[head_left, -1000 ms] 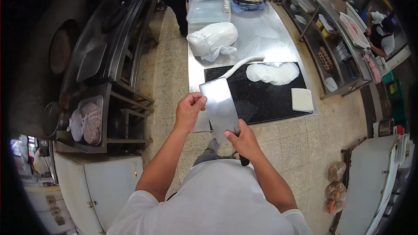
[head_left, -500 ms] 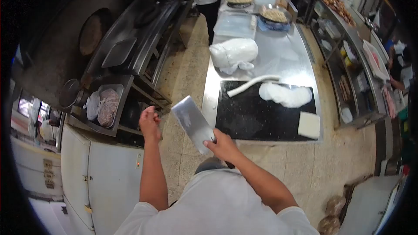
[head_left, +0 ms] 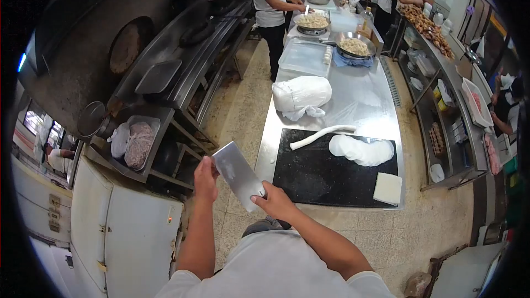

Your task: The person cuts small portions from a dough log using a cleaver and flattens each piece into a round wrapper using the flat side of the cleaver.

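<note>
My right hand [head_left: 274, 200] grips a broad-bladed cleaver [head_left: 236, 171] by its handle end, the blade slanting up to the left in front of the table. At the blade's far end my left hand [head_left: 206, 179] has its fingers curled against the edge, partly hidden. A black board [head_left: 326, 179] lies on the steel table. On it rest a white dough rope [head_left: 319, 136], a row of overlapping thin white dough rounds [head_left: 361, 150] and a white square pad or folded cloth [head_left: 387, 189]. Behind the board sits a large white plastic-wrapped bundle [head_left: 302, 94].
Farther along the table are a clear plastic tray [head_left: 305, 58] and two pans of pale food, one a pan on blue cloth [head_left: 353, 46]. Co-workers [head_left: 270, 0] stand beyond. Left is a steel counter with bagged meat [head_left: 139, 144]; right, a shelf unit [head_left: 436, 105].
My left hand has come right and reached the cleaver's far end. The cleaver stays in my right hand. The view has tilted up, showing more of the co-workers.
</note>
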The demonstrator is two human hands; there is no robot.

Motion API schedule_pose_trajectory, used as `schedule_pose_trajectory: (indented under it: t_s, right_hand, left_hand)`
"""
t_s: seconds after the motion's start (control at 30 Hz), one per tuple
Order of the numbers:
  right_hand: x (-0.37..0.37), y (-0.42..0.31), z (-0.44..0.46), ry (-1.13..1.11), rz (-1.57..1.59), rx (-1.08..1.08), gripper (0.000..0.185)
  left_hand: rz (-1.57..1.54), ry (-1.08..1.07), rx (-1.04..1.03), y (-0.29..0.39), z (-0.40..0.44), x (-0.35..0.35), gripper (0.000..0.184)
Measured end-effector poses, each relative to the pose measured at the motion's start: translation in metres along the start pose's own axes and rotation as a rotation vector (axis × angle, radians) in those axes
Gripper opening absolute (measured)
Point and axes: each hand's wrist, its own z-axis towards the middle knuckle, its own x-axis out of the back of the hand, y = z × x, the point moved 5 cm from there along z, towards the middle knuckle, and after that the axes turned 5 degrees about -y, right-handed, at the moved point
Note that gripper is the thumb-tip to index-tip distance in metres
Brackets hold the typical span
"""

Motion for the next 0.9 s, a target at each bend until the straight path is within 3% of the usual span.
schedule_pose_trajectory:
  t_s: [0.03, 0.13, 0.17, 0.2, 0.27, 0.43, 0.53, 0.6, 0.67, 0.77, 0.83, 0.9]
  right_hand:
    - [0.001, -0.002, 0.000, -0.002, -0.004, 0.000, 0.037]
    - [0.002, 0.000, -0.002, -0.035, 0.100, -0.052, 0.036]
    - [0.003, 0.008, -0.001, 0.018, 0.113, -0.035, 0.035]
    - [0.007, 0.012, -0.001, 0.072, 0.125, -0.017, 0.035]
    - [0.020, 0.010, -0.005, 0.106, 0.121, -0.046, 0.035]
    - [0.036, 0.013, -0.017, 0.211, 0.174, -0.087, 0.032]
    - [0.032, 0.018, -0.029, 0.095, 0.349, -0.177, 0.026]
    - [0.018, 0.025, -0.033, -0.051, 0.657, -0.013, 0.024]
    - [0.015, 0.021, -0.042, -0.078, 0.755, -0.067, 0.023]
    - [0.021, 0.037, -0.049, 0.064, 0.788, -0.078, 0.015]
    - [0.034, 0.052, -0.064, 0.203, 0.680, -0.146, 0.015]
    - [0.051, 0.069, -0.087, 0.325, 0.552, -0.208, 0.016]
  left_hand:
    - [-0.063, 0.126, -0.103, 0.008, -0.001, -0.022, 0.032]
    - [-0.181, 0.237, -0.175, 0.008, -0.002, -0.056, 0.032]
    - [-0.082, 0.263, -0.148, 0.010, -0.007, -0.067, 0.029]
    - [-0.085, 0.262, -0.152, 0.001, -0.009, -0.069, 0.029]
    - [0.251, 0.152, -0.202, -0.020, -0.015, -0.077, 0.029]
    - [0.160, -0.024, -0.048, -0.043, -0.031, -0.100, 0.027]
    - [0.162, -0.027, -0.034, -0.042, -0.028, -0.106, 0.025]
    - [0.105, 0.028, -0.158, -0.031, -0.016, -0.107, 0.024]
    - [0.149, 0.015, -0.153, -0.020, -0.007, -0.113, 0.023]
    - [0.308, -0.059, -0.192, -0.007, 0.002, -0.117, 0.026]
    - [0.025, 0.119, -0.006, 0.005, 0.000, -0.114, 0.029]
    - [0.110, 0.151, 0.022, 0.001, 0.019, -0.077, 0.027]
